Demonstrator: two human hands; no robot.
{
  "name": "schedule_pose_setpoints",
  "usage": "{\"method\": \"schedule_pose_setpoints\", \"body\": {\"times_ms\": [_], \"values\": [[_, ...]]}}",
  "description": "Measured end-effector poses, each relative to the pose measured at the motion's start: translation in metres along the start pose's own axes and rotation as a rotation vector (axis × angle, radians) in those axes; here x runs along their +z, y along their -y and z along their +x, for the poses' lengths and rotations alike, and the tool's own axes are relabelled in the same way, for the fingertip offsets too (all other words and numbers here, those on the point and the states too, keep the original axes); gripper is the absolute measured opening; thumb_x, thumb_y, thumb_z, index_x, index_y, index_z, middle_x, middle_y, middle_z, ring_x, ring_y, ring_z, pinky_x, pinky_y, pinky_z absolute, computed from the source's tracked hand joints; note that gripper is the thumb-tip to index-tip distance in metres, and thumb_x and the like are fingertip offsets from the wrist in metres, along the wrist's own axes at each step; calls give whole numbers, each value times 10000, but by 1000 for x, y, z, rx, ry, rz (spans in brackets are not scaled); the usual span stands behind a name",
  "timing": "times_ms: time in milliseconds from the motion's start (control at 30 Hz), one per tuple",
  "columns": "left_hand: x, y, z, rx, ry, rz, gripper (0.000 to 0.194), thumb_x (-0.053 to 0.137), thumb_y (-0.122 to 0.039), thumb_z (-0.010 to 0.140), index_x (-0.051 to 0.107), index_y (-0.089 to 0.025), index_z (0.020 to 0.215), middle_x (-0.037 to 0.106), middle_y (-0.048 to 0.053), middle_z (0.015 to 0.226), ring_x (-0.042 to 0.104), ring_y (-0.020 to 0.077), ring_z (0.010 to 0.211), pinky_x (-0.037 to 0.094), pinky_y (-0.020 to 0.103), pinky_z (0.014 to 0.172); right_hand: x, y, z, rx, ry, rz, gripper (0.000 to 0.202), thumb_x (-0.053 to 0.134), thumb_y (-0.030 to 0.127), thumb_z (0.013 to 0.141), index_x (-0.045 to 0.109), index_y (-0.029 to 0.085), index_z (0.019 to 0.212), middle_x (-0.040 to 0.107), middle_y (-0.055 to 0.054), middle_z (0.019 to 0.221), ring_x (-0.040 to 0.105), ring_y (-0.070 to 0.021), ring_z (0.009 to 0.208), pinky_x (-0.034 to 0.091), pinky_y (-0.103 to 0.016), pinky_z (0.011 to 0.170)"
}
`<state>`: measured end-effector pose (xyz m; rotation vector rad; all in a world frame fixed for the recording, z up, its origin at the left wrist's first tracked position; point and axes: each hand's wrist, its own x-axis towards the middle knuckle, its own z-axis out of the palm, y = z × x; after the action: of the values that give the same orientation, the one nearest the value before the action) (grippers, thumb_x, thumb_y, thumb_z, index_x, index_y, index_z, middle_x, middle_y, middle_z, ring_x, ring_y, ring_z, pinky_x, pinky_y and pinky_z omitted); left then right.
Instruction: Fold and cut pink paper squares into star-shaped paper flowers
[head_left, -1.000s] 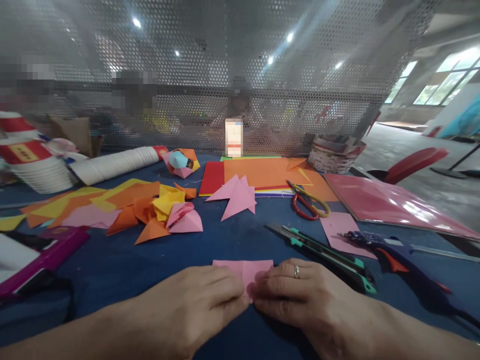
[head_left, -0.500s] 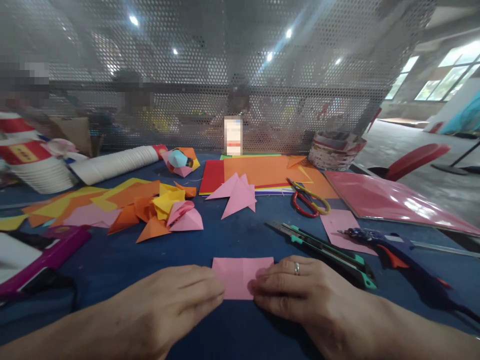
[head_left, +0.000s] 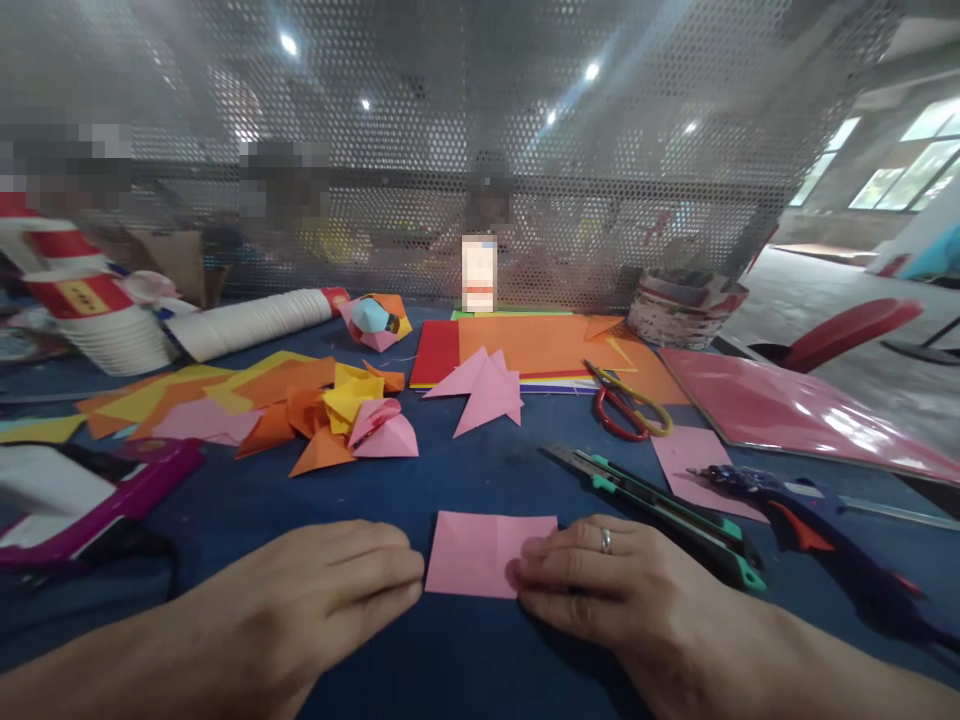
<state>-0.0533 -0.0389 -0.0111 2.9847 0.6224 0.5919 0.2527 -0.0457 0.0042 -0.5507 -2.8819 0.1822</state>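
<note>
The creased pink paper rectangle (head_left: 480,556) lies flat on the dark blue counter (head_left: 465,660), between the two hands. The right hand (head_left: 626,590), with a silver ring, presses its fingers, held together, on the paper's right end. The left hand (head_left: 322,590) has its fingers together and flat, just beside the left edge, gripping nothing. Beyond the right fingers lies a black-and-green utility knife (head_left: 660,515); beyond the left fingers, folded orange, yellow and pink paper pieces (head_left: 351,405).

Relative to the utility knife (head_left: 656,510), the blue table (head_left: 480,465) bears scissors (head_left: 630,400) behind it, a hot glue gun (head_left: 817,545) to its right, and a small pink paper rectangle (head_left: 476,555) to its left.
</note>
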Motion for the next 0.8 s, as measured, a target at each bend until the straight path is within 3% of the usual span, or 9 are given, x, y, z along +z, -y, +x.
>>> {"method": "schedule_pose_setpoints", "body": {"times_ms": [133, 267, 367, 467, 633, 800], "values": [[-4, 6, 13, -84, -23, -53, 449, 332, 9, 804, 612, -215, 1074, 630, 40, 1087, 583, 145, 982, 457, 224, 852, -1, 5, 1, 9, -118, 9, 385, 472, 110, 813, 572, 113, 1184, 614, -81, 1219, 539, -165, 1131, 415, -293, 974], [-10, 14, 45, -292, -103, -210, 361, 349, -66, 883, 656, -208, 1010, 619, 33, 1057, 588, 138, 961, 454, 242, 841, 1, 12, 13, 255, -287, -7, 359, 439, 81, 842, 568, 184, 1160, 588, -79, 1190, 515, -192, 1102, 414, -369, 944], [-13, 18, 70, -376, -105, -323, 290, 421, -114, 868, 681, -185, 975, 653, 33, 1022, 602, 159, 929, 449, 273, 829, -2, 13, 27, 508, -219, 10, 259, 557, 304, 871, 562, 211, 1112, 557, -76, 1159, 513, -236, 1063, 412, -446, 925], [-10, 20, 86, -402, -97, -384, 279, 450, -117, 843, 690, -178, 972, 677, 36, 1002, 615, 164, 914, 451, 280, 835, -10, 13, 39, 646, -86, 51, 385, 576, 523, 831, 563, 200, 1040, 557, -72, 1066, 527, -252, 981, 425, -479, 874], [-1, 23, 92, -430, -86, -476, 261, 478, -139, 809, 699, -164, 947, 695, 50, 970, 626, 186, 899, 463, 299, 823, -14, 12, 49, 654, -30, 44, 495, 574, 668, 748, 579, 192, 882, 551, -56, 968, 519, -231, 867, 429, -435, 793], [6, 25, 86, -509, -58, -645, 253, 475, -216, 835, 693, -166, 954, 679, 48, 976, 628, 170, 822, 482, 256, 699, -1, 3, 54, 580, -195, 107, 279, 676, 433, 791, 556, 187, 735, 570, 1, 806, 513, -180, 808, 393, -313, 713]]}}
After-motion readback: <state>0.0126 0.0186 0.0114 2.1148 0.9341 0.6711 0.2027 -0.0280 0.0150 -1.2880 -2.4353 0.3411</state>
